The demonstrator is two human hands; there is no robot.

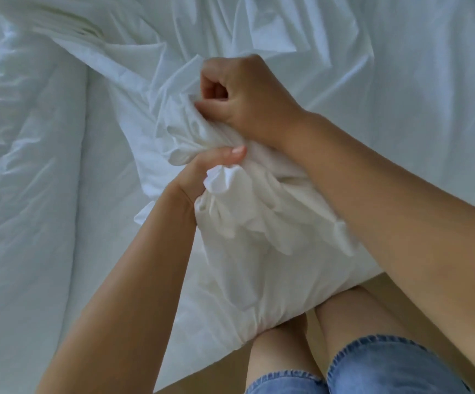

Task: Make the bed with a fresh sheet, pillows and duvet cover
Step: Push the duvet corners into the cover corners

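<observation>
White cloth bunch (247, 223) — perhaps duvet cover — gripped: left hand (202, 172), right hand (244, 98).

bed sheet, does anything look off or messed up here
Nothing damaged or stained. The sheet is creased, not pulled flat; loose white bedding lies rumpled on the left, and the white cover is bunched at the bed's edge, gripped by the left hand and right hand. Fits a half-made bed.

The bunched cover (261, 237) lay on the near edge of the sheet (401, 81), the crumpled duvet (17, 143) to its left.
</observation>
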